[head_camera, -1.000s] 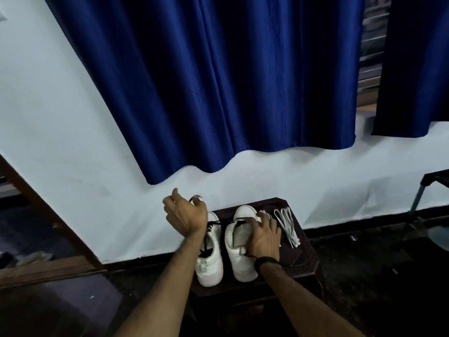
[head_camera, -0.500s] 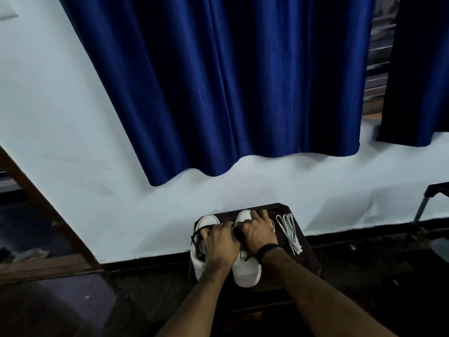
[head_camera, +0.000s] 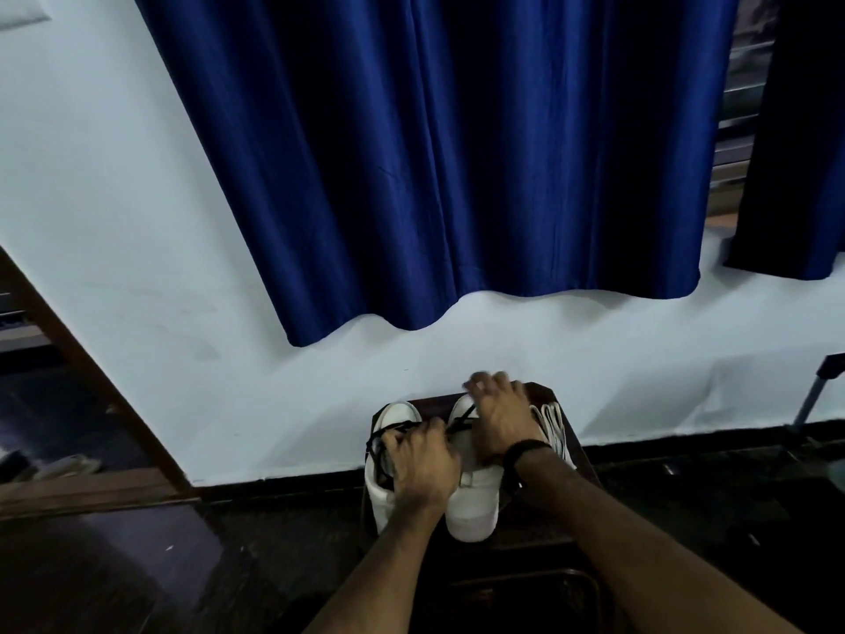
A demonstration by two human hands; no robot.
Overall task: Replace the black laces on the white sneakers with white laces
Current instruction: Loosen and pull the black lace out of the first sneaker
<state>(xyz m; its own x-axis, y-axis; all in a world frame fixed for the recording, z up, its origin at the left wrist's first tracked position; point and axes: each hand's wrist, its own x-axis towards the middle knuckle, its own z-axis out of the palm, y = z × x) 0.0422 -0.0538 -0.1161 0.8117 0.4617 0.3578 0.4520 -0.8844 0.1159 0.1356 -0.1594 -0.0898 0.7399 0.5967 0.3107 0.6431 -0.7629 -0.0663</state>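
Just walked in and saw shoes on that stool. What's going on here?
A person is unlacing two white sneakers on a dark stool. The left hand grips the black laces; the right hand rests, fingers spread, on the right sneaker. The white laces lie untouched beside it.

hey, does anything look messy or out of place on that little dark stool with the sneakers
Only the black lace: it is pulled loose and strung between the two white sneakers, and the left hand grips it. The white laces lie bundled beside the shoes on the dark brown stool. Nothing looks spilled or damaged.
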